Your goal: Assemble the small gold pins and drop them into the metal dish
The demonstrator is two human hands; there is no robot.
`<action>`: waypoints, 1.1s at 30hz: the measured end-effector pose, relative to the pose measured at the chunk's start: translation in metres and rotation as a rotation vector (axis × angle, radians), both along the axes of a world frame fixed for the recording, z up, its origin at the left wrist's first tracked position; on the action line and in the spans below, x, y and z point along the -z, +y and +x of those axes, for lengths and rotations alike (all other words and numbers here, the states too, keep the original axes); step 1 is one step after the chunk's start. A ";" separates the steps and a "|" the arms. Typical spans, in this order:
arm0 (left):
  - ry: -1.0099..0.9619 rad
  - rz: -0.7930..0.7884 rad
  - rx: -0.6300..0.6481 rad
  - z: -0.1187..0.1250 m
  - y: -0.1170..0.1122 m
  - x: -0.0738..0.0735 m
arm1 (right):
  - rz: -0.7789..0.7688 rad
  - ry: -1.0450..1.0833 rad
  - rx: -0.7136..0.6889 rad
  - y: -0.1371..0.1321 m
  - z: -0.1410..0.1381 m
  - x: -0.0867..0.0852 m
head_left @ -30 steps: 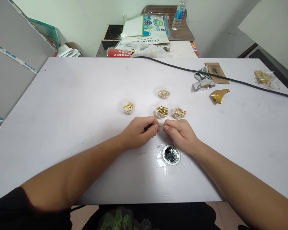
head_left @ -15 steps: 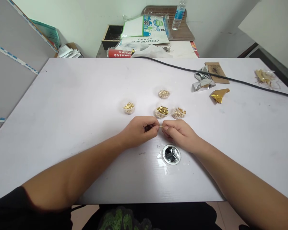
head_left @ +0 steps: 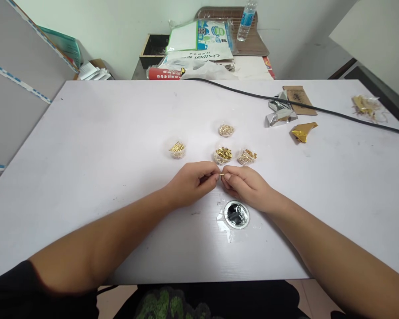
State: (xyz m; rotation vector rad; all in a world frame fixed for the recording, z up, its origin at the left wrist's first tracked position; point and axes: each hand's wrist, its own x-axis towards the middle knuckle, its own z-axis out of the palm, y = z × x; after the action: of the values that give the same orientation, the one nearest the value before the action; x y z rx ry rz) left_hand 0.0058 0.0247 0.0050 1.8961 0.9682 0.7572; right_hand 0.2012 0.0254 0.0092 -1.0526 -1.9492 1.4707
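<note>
Between my two hands runs a thin gold-coloured metal pin (head_left: pixel 222 174), of which only a short middle stretch shows. My left hand (head_left: pixel 197 180) pinches one end and my right hand (head_left: pixel 248 185) pinches the other, fingertips almost meeting. Just beyond them stand small clear cups of gold-coloured metal parts: one of short tubes (head_left: pixel 224 153), one of small headed pieces (head_left: pixel 248 156), and farther back one of fine pins (head_left: pixel 226 130). To the left is a cup of longer gold rods (head_left: pixel 177 149).
A round cable hole (head_left: pixel 236 215) with clear tape lies close to my right wrist. A black cable (head_left: pixel 252 94) crosses the far side of the white table (head_left: pixel 86 133). Silver foil (head_left: pixel 281 118), gold foil (head_left: pixel 304 132) and a plastic bag (head_left: pixel 369 107) lie at the right.
My hands have drawn slightly closer together, and less of the pin shows between the fingertips. The whole view has shifted a little.
</note>
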 end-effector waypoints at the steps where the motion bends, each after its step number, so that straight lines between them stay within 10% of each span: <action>1: 0.002 0.006 -0.001 0.000 0.000 0.000 | 0.004 -0.005 0.000 0.000 0.000 0.000; 22: -0.034 -0.025 -0.075 0.000 -0.002 -0.003 | -0.230 0.251 0.114 -0.002 -0.004 0.002; 33: 0.035 0.279 -0.127 -0.002 -0.005 -0.007 | 0.044 0.216 0.071 -0.004 -0.002 0.000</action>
State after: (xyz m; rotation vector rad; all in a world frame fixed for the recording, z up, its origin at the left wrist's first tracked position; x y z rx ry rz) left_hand 0.0033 0.0198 0.0120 2.1071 1.0564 0.9788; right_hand 0.1996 0.0214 0.0093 -0.8939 -1.7671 1.4328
